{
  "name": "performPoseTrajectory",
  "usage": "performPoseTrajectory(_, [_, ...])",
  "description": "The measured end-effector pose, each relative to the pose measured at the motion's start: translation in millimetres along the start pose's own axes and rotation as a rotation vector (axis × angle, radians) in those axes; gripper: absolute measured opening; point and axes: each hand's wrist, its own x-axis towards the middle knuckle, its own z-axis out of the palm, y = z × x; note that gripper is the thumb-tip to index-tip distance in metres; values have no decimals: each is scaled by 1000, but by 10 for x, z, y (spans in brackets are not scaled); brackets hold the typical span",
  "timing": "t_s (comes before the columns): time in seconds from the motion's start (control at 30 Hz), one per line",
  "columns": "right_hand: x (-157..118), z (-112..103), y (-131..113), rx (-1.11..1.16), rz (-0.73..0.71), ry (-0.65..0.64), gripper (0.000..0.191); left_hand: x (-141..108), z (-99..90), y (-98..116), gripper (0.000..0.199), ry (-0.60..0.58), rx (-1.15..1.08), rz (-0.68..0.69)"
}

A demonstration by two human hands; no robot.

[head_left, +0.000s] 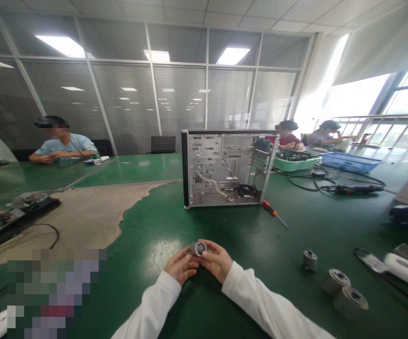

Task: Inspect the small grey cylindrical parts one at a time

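Observation:
Both my hands meet low in the middle of the view, above the green table. Between their fingers is a small round metal part, its ring-shaped open end facing me. My left hand has its fingers curled against the part's left side. My right hand grips it from the right, with the thumb at the front and fingers behind. Beyond the hands stands an open computer case with cables and a fan inside. An orange-handled screwdriver lies by its lower right corner.
Three metal motors stand at the right, near a white device. Farther back are a green basket, a blue basket and black cables. Electronic parts lie at the left. Several people sit around the table.

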Motion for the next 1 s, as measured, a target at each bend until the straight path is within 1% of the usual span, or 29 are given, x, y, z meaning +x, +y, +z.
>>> performPoseTrajectory(0.13, [-18, -17, -54, 84, 80, 40, 39, 4, -16, 1, 57, 1, 11, 24])
performPoseTrajectory(0.3, [4, -43, -95, 177, 195, 72, 34, 1, -14, 10, 64, -2, 27, 34])
performPoseTrajectory(0.4, [11, -42, -112, 223, 244, 58, 34, 9, -21, 4, 63, -15, 33, 33])
performPoseTrajectory(0.53, [16, -55, -119, 233, 294, 69, 39, 26, -42, -9, 53, -36, 34, 25])
performPoseTrajectory(0.7, [20, -66, -116, 204, 289, 72, 39, 33, -54, -14, 41, -46, 44, 26])
performPoseTrajectory(0.77, [14, -57, -117, 180, 270, 72, 36, 31, -52, -12, 38, -48, 52, 29])
performPoseTrajectory(0.87, [0, -35, -113, 139, 216, 77, 30, 27, -45, -11, 37, -44, 58, 35])
performPoseTrajectory(1.0, [-12, -13, -91, 80, 149, 57, 31, 23, -31, -10, 38, -26, 65, 38])
